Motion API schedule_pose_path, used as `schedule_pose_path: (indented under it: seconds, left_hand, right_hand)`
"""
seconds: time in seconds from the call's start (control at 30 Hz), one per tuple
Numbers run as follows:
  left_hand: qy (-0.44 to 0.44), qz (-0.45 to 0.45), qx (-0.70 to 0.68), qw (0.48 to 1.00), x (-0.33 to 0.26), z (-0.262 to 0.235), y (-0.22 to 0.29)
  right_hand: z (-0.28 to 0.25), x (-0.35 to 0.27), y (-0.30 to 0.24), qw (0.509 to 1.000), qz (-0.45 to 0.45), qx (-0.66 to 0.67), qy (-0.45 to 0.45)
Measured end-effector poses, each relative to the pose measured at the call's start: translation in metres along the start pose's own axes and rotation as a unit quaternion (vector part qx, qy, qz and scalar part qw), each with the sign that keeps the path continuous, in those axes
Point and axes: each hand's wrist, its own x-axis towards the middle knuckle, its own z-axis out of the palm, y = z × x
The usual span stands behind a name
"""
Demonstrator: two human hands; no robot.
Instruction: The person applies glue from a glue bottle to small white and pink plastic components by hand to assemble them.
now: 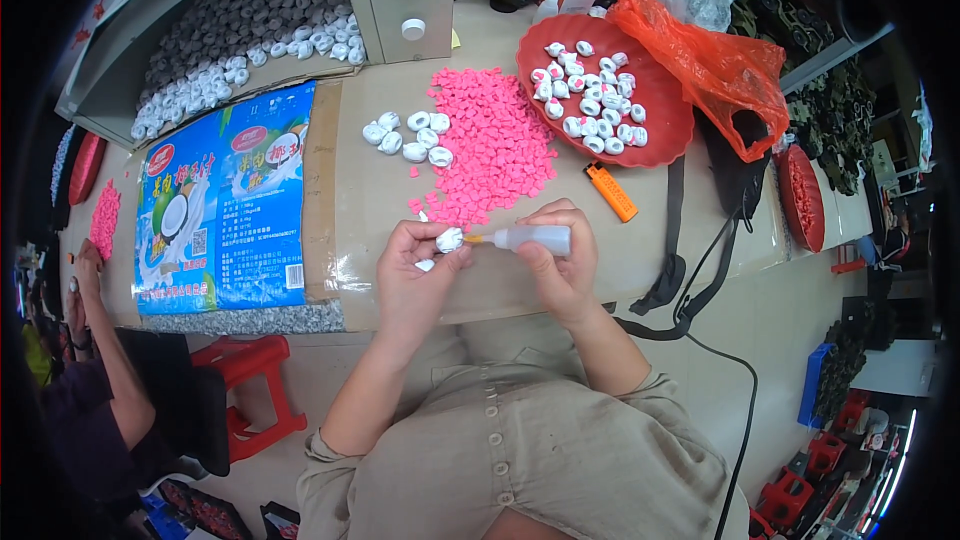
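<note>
Between the thumb and fingers of my left hand (412,270) is a small rounded white figure piece (449,239). My right hand (566,278) grips a translucent squeeze bottle (540,237) lying sideways, its thin yellowish nozzle pointed at the white piece; whether the tip touches it I cannot tell. Another small white bit (425,265) shows by my left fingers. Just beyond my hands spreads a heap of small pink pieces (490,145). Left of the heap sits a loose group of similar white pieces (413,151).
A red scalloped tray (672,148) holds several white pieces, some with pink on them. An orange lighter (611,192) and a red plastic bag (715,55) lie near it. Left are a blue printed cardboard sheet (225,205), a lit-button machine (405,10) and another person's arm (115,360).
</note>
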Motion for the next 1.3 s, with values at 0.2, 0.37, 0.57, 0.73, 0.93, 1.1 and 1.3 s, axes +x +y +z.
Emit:
schedule_pose_path:
  seconds: [0.2,0.37,0.57,0.73,0.93,1.1,1.3]
  left_hand:
    - [0.003,-0.003,0.008,1.000,0.000,0.001,0.001]
    - [0.005,-0.004,0.001,1.000,0.000,0.000,0.000]
    - [-0.005,-0.026,-0.020,0.999,-0.004,0.003,0.010]
    - [-0.064,-0.085,-0.068,0.992,-0.002,0.010,0.004]
    - [-0.053,-0.103,-0.078,0.990,-0.001,0.010,0.002]
    - [-0.072,-0.104,-0.087,0.988,-0.001,0.010,0.002]
    - [-0.080,-0.081,-0.080,0.990,-0.002,0.007,-0.001]
  right_hand:
    - [0.000,0.003,-0.001,0.986,0.053,0.147,0.055]
    - [-0.016,0.017,-0.010,0.883,0.208,0.383,0.173]
    - [-0.042,0.025,-0.013,0.978,0.192,0.085,0.008]
    - [-0.055,0.033,-0.001,0.970,0.229,-0.077,-0.025]
    - [-0.041,0.043,0.002,0.916,0.088,-0.368,-0.134]
    - [-0.040,0.044,0.005,0.911,0.079,-0.380,-0.141]
    - [-0.039,0.042,0.011,0.944,0.067,-0.298,-0.123]
